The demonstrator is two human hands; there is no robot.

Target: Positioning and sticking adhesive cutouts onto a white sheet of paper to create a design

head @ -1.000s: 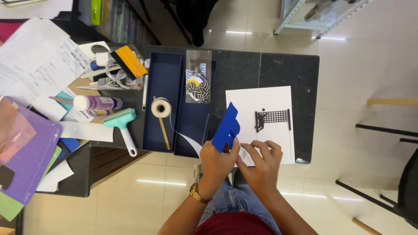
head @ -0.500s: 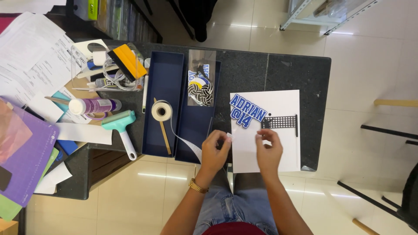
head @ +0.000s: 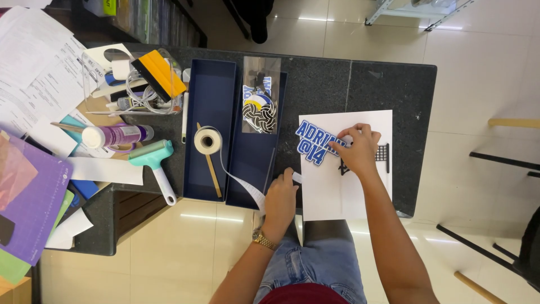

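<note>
Head view, looking straight down: a blue-and-white cutout (head: 316, 144) of block letters lies flat on a white sheet (head: 360, 191) near the 3 o'clock end of a dark speckled table (head: 388, 84). The cutout sits at the sheet's upper left, about 10 o'clock from its middle.

It looks thin and light, paper or vinyl, so I judge it floppy and easy to crease or tear at the narrow joins between letters. It would likely lift with a breath of air and slide on the smooth sheet. The best hold seems to be a gentle pinch at an outer edge or corner, or flat fingertips pressing down on the broad letter faces.

The right hand (head: 358, 147) reaches in from 6 o'clock, forearm running up across the sheet, wrist bent slightly left. Its fingers are curled close together, tips resting on the cutout's right end; whether they pinch the edge or merely press it down I cannot tell. A small black grid piece (head: 383, 152) lies just beside the knuckles at 3 o'clock, partly hidden.

The left hand (head: 281, 197), with a gold watch (head: 263, 240) at the wrist, lies at the sheet's left edge, fingers together and thumb alongside, touching a loose white strip (head: 243, 188) that trails from a tape roll (head: 207, 141) in the navy tray (head: 212, 90) at 9 o'clock.
</note>
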